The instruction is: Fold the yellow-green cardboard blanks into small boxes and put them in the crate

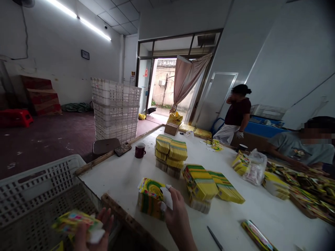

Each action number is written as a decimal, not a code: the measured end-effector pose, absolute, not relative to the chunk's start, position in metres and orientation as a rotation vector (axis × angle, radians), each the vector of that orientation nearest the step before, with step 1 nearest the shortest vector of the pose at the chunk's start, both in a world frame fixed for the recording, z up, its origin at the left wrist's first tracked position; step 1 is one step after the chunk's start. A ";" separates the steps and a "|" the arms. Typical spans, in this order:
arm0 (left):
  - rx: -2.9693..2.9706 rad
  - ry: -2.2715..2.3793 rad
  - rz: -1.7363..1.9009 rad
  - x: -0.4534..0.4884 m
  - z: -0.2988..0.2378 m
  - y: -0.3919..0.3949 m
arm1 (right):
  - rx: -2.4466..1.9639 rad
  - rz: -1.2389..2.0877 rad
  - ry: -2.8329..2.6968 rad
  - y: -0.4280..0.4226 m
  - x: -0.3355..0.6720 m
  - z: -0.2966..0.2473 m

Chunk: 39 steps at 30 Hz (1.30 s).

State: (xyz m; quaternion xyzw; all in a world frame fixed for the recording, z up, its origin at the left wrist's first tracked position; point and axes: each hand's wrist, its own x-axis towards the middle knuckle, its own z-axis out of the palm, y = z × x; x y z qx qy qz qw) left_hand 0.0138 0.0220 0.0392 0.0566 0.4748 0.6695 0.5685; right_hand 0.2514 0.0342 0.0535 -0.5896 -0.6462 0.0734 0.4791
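Note:
My left hand (90, 232) is closed around a yellow printed carton (74, 220), blurred by motion, above the white plastic crate at the lower left. A white patch shows by its fingers; I cannot tell whether it is a flap or a finger cover. My right hand (178, 214), with white covers on its fingertips, pinches the right end of the top flat carton on a stack of yellow and green cartons (150, 198) on the table. A white flap shows between thumb and forefinger. Beyond stand taller carton stacks (171, 153) and, to the right, more bundles (201, 183).
The white crate (47, 174) stands against the table's wooden edge (125, 216). A mug (140, 150) and phone (123, 149) lie beyond. A dark pen-like tool (215, 238) and long packet (258, 235) are near right. One person (303, 150) sits at right; another (237, 115) stands behind.

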 end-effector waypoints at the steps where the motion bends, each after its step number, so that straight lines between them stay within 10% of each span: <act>1: -0.044 1.028 1.574 0.014 0.040 0.023 | -1.492 0.123 -1.633 0.040 0.254 0.053; 29: 0.107 0.927 1.207 0.063 0.021 0.005 | -1.595 0.233 -1.659 0.053 0.242 0.071; 39: 0.277 0.877 1.318 0.066 0.011 -0.016 | -1.017 1.235 -1.362 -0.020 0.190 0.027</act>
